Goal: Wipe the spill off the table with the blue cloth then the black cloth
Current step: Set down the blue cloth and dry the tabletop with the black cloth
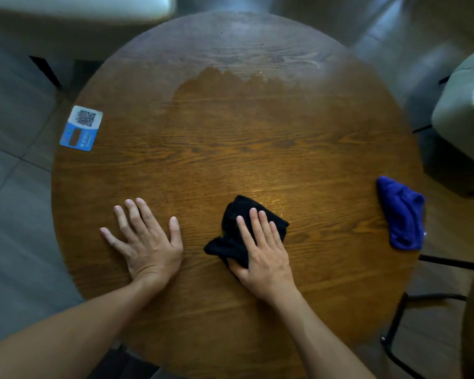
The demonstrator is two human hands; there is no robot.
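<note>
A round wooden counter [230, 149] fills the view from the head camera. The right hand [263, 250] lies flat on the black cloth [238, 222], fingers stretched out and pressing down on it rather than curled around it; the cloth is bunched under the palm and sticks out beyond the fingertips and to the left of the thumb. The left hand [145, 242] rests open on the bare wood just left of the cloth, fingers spread, holding nothing.

The blue cloth [401, 213] lies crumpled at the right edge of the counter, well apart from both hands. A darker wet-looking patch [230, 86] with a ragged far edge spreads across the far half of the counter, beyond the black cloth. A blue and white card with a QR code [82, 127] lies at the left edge. No containers are on the counter. Pale upholstered seats [465, 110] stand around it.
</note>
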